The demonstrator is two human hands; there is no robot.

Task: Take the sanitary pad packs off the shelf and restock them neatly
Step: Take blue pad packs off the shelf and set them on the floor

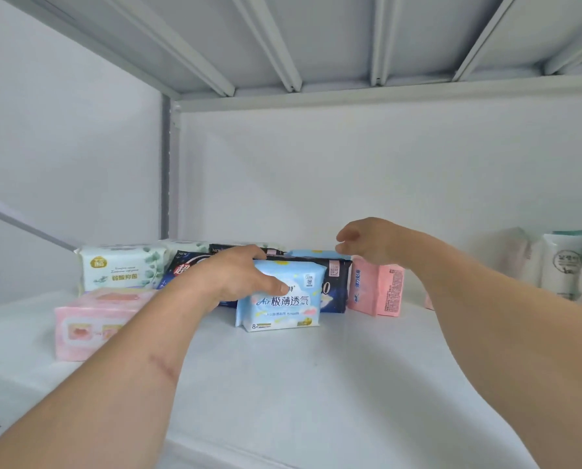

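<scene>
nearest my view: two bare forearms reaching in over the white shelf [316,384]. i take the light blue pack [281,296] standing upright mid-shelf as landmark.

left hand [239,277]: on the landmark's upper left corner, thumb across its front face, fingers curled over its top edge. grip clamped on that pack.

right hand [367,243]: above and to the right of the landmark, fingers loosely bent and apart, holding nothing i can see. fingertips hover over a second light blue pack [316,254] behind the landmark; contact i cannot tell.

packs relative to landmark:
- dark navy pack [333,286] directly behind it, touching, showing on its right side.
- another dark pack [181,270] behind-left, partly hidden by the left hand.
- white pack with green leaf print [122,269] further left, upright.
- pale pink pack [90,323] to the left and nearer the camera, partly covered by the left forearm.
- salmon pink pack [376,289] to the right, upright, turned side-on, just beside the navy pack.

far right of landmark, well apart: white tubes [562,262], blurred.
</scene>
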